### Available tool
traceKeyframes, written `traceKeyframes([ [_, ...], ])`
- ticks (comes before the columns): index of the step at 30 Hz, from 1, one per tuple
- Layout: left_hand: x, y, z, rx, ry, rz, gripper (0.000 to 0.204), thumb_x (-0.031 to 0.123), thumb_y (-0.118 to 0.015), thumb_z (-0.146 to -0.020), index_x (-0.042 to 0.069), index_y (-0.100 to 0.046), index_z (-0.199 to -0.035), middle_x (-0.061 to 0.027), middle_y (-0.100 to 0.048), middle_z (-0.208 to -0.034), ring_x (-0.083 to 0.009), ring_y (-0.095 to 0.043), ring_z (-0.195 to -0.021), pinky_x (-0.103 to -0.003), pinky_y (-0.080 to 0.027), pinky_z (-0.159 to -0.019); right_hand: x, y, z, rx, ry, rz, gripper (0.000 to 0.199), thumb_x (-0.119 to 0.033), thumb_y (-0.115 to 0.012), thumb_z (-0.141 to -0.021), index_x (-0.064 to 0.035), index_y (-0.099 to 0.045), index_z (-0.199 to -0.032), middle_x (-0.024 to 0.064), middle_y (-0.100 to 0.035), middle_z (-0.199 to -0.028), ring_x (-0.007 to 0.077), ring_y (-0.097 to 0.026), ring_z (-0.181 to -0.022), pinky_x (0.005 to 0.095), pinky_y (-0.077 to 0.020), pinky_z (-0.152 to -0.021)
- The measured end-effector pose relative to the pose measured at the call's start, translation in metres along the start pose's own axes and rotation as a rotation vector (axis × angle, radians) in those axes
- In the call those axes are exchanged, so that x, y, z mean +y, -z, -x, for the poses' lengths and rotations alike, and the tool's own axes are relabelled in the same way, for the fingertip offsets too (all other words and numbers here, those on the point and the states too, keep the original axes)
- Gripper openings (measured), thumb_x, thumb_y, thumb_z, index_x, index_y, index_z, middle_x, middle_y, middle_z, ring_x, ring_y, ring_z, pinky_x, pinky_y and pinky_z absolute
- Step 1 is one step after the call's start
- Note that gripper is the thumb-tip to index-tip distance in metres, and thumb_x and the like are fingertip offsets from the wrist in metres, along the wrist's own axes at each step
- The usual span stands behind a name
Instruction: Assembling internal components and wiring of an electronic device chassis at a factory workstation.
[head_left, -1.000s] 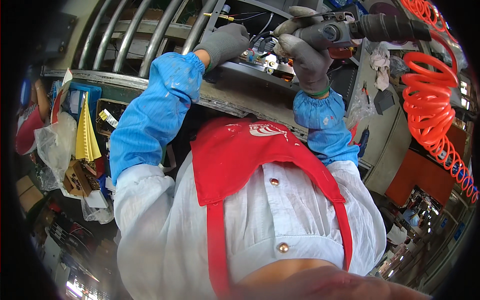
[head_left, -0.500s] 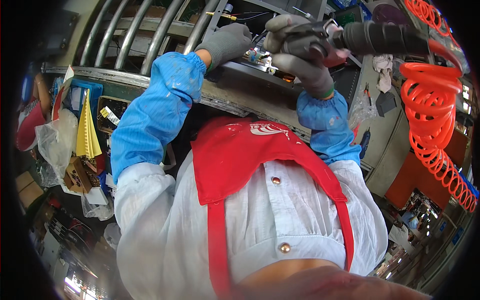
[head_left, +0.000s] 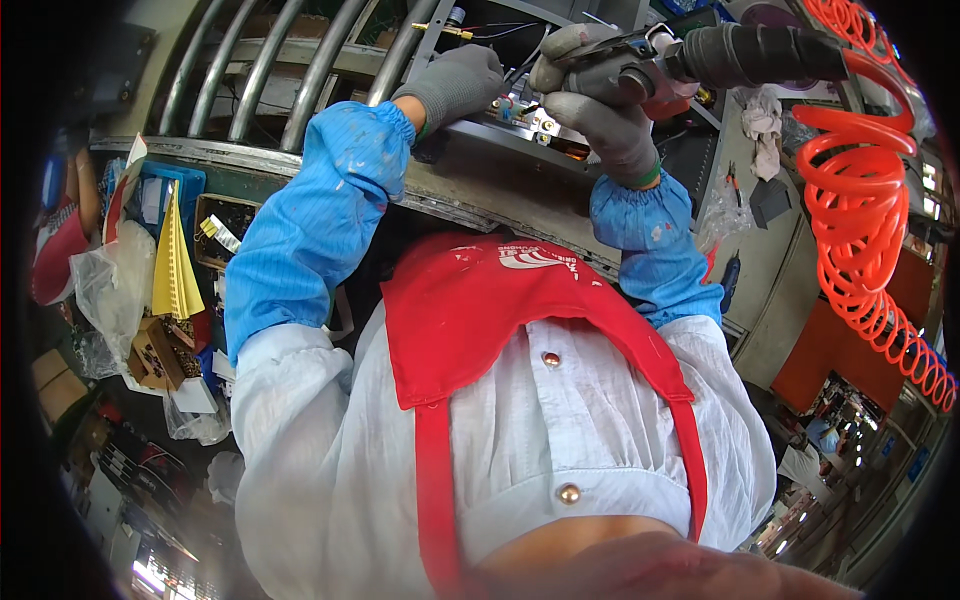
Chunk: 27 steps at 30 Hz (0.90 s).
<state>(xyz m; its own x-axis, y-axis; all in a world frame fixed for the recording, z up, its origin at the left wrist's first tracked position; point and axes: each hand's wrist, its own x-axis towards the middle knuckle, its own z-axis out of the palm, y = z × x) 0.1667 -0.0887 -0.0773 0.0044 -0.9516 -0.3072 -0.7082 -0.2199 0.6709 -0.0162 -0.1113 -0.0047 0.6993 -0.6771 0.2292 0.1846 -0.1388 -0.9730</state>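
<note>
My right hand (head_left: 612, 128), in a grey glove, grips a dark air-powered tool (head_left: 755, 56), probably a screwdriver. The tool lies almost level above a grey metal case (head_left: 478, 138); its working tip is hidden. From its far end runs a red coiled air hose (head_left: 855, 190). My left hand (head_left: 455, 88), also gloved in grey, reaches over the case's left part with its fingers curled in. Whatever those fingers hold is out of sight. Between the hands, small shiny brass and metal fittings (head_left: 541, 126) show inside the case, along with thin wires.
Metal rollers (head_left: 262, 70) of a conveyor extend to the left of the case. At left are a blue bin (head_left: 180, 190), yellow folded sheet (head_left: 176, 262) and small cardboard box (head_left: 155, 353). On the right lie a whitish rag (head_left: 762, 120) and a dark-handled hand tool (head_left: 731, 275).
My right hand and the air tool have shifted slightly away from me, and the hose has swung a little left. My left hand stays nearly in place.
</note>
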Motion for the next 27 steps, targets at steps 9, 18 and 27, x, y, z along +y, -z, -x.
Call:
traceKeyframes([
  [9, -0.004, -0.004, -0.008, 0.011, -0.070, -0.187, 0.042, 0.039, -0.062, -0.086, 0.002, -0.066, -0.107, -0.0197, -0.068, -0.099, -0.0341, -0.066, -0.092, -0.041, -0.050, -0.083, -0.035, 0.000, 0.006, 0.256, 0.111, -0.007, 0.012, -0.003, -0.069, -0.074, -0.0027, -0.068, -0.086, 0.0057, -0.066, -0.085, 0.0133, -0.062, -0.072, 0.0280, -0.0511, -0.062],
  [18, 0.038, -0.023, -0.046, 0.012, -0.275, -0.524, 0.049, 0.051, -0.061, -0.085, 0.005, -0.067, -0.101, -0.0200, -0.067, -0.095, -0.0372, -0.064, -0.094, -0.046, -0.050, -0.080, -0.114, 0.053, 0.176, 1.031, -0.137, -0.108, 0.037, -0.018, -0.059, -0.076, 0.0100, -0.059, -0.099, 0.0140, -0.060, -0.075, 0.0228, -0.057, -0.054, 0.0369, -0.0495, -0.054],
  [27, 0.022, -0.036, -0.057, 0.008, -0.372, -0.276, 0.042, 0.036, -0.061, -0.088, 0.004, -0.062, -0.115, -0.0213, -0.067, -0.105, -0.0383, -0.064, -0.098, -0.043, -0.048, -0.083, -0.079, 0.217, 0.480, 1.790, -0.777, 0.397, 0.022, -0.021, -0.072, -0.077, -0.0044, -0.059, -0.082, 0.0038, -0.055, -0.062, 0.0160, -0.055, -0.049, 0.0294, -0.0466, -0.048],
])
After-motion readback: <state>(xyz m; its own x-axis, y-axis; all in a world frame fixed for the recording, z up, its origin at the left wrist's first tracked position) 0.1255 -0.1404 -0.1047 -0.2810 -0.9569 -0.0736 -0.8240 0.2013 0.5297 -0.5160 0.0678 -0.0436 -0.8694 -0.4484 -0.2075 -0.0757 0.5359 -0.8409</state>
